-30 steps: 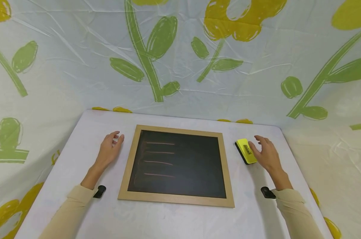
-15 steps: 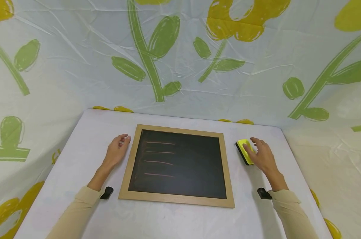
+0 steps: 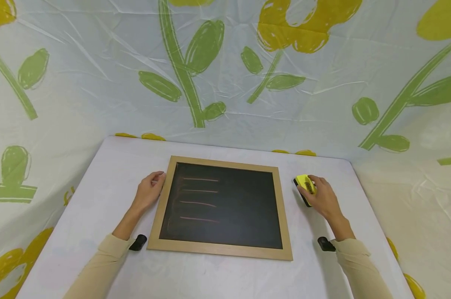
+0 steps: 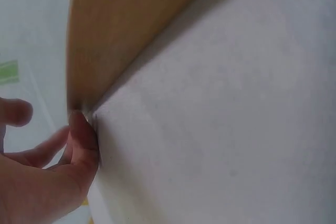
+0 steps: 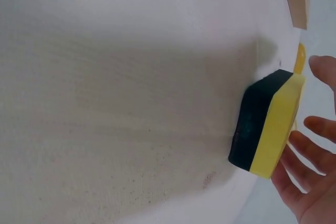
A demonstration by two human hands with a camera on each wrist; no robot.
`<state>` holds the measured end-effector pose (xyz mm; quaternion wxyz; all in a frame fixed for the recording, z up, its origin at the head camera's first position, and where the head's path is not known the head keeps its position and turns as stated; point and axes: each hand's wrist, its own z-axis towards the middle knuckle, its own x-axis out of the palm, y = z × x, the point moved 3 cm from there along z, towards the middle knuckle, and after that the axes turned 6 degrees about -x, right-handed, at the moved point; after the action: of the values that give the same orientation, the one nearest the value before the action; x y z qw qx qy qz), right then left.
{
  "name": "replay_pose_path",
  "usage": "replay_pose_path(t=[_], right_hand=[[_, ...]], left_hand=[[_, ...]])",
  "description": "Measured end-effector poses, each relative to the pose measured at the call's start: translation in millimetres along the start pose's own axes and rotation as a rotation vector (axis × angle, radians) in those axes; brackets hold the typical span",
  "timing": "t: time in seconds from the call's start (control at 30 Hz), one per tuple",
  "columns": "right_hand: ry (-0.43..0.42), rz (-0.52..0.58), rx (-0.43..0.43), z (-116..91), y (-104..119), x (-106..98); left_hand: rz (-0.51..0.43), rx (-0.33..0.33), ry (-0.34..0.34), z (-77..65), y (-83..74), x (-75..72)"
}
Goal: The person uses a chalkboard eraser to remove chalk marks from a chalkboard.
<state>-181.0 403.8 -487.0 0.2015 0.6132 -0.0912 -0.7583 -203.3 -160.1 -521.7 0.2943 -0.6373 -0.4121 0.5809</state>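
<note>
Well, dark print crosses the yellow-topped, black-based block eraser (image 3: 303, 181), too small to read. It lies on the white-covered table (image 3: 225, 278), right of the black chalkboard (image 3: 247, 203) in its pale wooden frame (image 3: 229, 248). Your right hand (image 3: 322, 200) straddles the eraser, fingers spread, gripping nothing; its thumb overlaps the yellow top. Your left hand (image 3: 148, 192), fingers loosely curved, touches the frame's left edge. Count one eraser, one board, four pinkish horizontal strokes (image 3: 199, 191) and two black wrist cameras (image 3: 138, 243); flower-printed cloth (image 3: 117, 95) hangs behind.
</note>
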Motion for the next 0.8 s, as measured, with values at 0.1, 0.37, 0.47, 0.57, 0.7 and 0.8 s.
replay_pose_path(t=[0.1, 0.37, 0.47, 0.57, 0.7, 0.8], right_hand=[[0.004, -0.020, -0.001, 0.4, 0.9, 1.3], [0.086, -0.054, 0.091, -1.7, -2.4, 5.1], [0.108, -0.069, 0.114, -2.4, -3.2, 5.5], [0.109, -0.078, 0.113, -2.0, -3.5, 5.7], [0.088, -0.094, 0.093, -0.2, -1.7, 4.1], [0.068, -0.100, 0.076, 2.7, 1.0, 2.0]], left_hand=[[-0.029, -0.009, 0.004, -0.6, 0.6, -0.3], [-0.101, -0.015, 0.041, 2.3, 3.0, 0.6], [-0.106, -0.017, 0.044, 3.6, 4.0, 0.6], [-0.099, -0.021, 0.038, 4.5, 5.7, -0.1], [-0.116, -0.028, 0.046, 4.9, 6.9, -0.6], [-0.147, -0.035, 0.058, 5.2, 6.7, -0.5]])
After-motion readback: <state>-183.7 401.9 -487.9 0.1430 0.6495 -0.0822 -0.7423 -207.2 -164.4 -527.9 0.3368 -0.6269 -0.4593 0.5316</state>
